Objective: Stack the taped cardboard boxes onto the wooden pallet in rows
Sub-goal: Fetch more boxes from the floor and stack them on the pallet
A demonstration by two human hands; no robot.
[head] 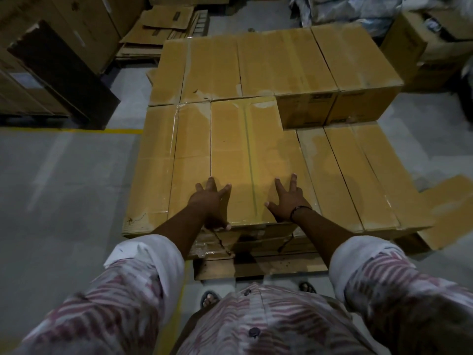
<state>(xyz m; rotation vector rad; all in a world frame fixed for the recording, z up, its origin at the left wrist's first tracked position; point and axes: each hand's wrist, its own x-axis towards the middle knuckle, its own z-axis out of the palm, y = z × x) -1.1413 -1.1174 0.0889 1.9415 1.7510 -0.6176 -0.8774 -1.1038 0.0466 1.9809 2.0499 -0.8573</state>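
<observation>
Now left hand (210,202), right hand (287,203) lie splayed atop box (245,149) — flattened cardboard (163,25) beyond.

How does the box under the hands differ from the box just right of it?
The box under the hands sits in the upper layer; the box to its right lies one layer lower. The left hand and right hand press flat on the first; no hand touches the second. Both are brown, taped cardboard lying lengthwise.

1. No text, number or brand is legible anywhere.
2. Upper box (304,108) on the pallet (256,267): dark print on its side, unreadable.
3. Cartons (76,34) far left of the pallet: pale labels, blurred.
</observation>
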